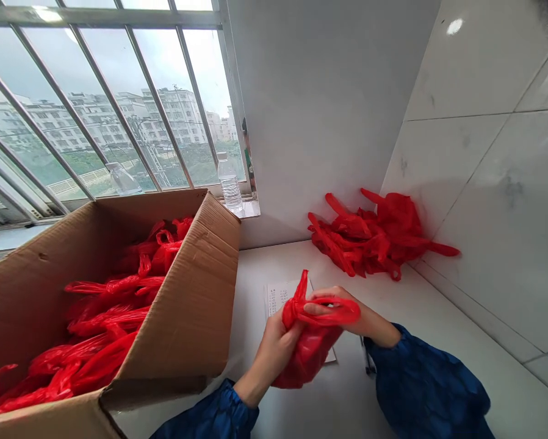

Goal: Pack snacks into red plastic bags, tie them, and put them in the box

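Observation:
A filled red plastic bag [308, 356] hangs between my two hands above the white table, its top gathered and its handles twisted together. My left hand [274, 347] is closed on the gathered neck from the left side. My right hand [338, 302] grips the handle loop from behind, and part of its fingers is hidden by the red plastic. What the bag contains cannot be seen. Beneath it lies a printed sheet of paper [276, 296], mostly covered by the bag and my hands.
On the left stands an open cardboard box [201, 286] holding several knotted red bags [113, 311]. A heap of loose red bags [370, 235] rests against the tiled wall. A clear plastic bottle [229, 183] is on the sill by the barred window. A dark thin object [368, 364] lies near my right sleeve.

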`<action>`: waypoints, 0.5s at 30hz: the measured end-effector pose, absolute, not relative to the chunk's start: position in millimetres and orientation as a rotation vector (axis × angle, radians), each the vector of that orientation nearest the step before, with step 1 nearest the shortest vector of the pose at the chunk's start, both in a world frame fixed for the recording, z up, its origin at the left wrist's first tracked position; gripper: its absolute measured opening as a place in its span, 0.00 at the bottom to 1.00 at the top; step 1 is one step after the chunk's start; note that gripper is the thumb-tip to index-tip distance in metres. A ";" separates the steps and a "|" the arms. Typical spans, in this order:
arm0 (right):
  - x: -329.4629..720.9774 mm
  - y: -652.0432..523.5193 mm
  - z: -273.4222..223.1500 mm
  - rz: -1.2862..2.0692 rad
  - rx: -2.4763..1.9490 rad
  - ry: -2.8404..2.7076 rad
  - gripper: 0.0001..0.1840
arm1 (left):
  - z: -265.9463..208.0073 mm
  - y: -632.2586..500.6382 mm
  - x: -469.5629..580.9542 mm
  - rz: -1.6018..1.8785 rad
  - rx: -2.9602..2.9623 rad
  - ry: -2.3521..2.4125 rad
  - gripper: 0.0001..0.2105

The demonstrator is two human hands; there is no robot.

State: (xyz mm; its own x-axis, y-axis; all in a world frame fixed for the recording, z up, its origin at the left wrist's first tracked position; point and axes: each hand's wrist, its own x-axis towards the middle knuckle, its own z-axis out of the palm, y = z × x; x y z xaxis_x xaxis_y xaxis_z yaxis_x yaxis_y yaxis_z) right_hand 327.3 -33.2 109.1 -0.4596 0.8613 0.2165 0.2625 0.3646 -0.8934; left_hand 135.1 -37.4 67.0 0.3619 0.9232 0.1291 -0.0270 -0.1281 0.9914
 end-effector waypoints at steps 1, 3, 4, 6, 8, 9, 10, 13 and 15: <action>331.9 -33.2 111.9 1.105 -0.966 -1.906 0.23 | 68.7 -34.9 133.5 1.047 1.432 0.876 0.17; 339.9 -33.9 116.6 1.161 -0.957 -1.877 0.22 | 71.5 -30.7 130.5 1.081 1.378 0.893 0.18; 342.5 -34.7 118.2 1.183 -0.961 -1.869 0.21 | 72.2 -29.2 129.6 1.089 1.350 0.895 0.18; 343.9 -36.5 119.1 1.216 -0.987 -1.866 0.21 | 71.5 -27.9 129.4 1.099 1.295 0.891 0.18; 341.6 -37.8 117.4 1.216 -1.037 -1.865 0.18 | 68.9 -28.2 130.8 1.102 1.245 0.883 0.17; 339.7 -37.9 115.9 1.205 -1.063 -1.866 0.17 | 67.2 -28.7 131.7 1.101 1.220 0.879 0.16; 337.9 -37.6 114.2 1.191 -1.085 -1.867 0.15 | 65.6 -29.2 132.6 1.102 1.195 0.875 0.16; 334.0 -35.7 109.3 1.157 -1.117 -1.880 0.11 | 62.5 -31.3 134.4 1.095 1.124 0.865 0.14; 333.2 -34.9 107.8 1.140 -1.127 -1.894 0.12 | 62.3 -32.9 135.5 1.071 1.086 0.852 0.14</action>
State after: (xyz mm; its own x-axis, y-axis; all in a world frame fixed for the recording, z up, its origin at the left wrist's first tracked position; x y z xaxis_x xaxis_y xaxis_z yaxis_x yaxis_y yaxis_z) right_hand 333.2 -34.9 107.8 -0.4211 0.9021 0.0946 0.3387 0.2531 -0.9062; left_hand 135.5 -32.9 62.3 0.2789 0.9598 -0.0322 -0.2471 0.1042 0.9634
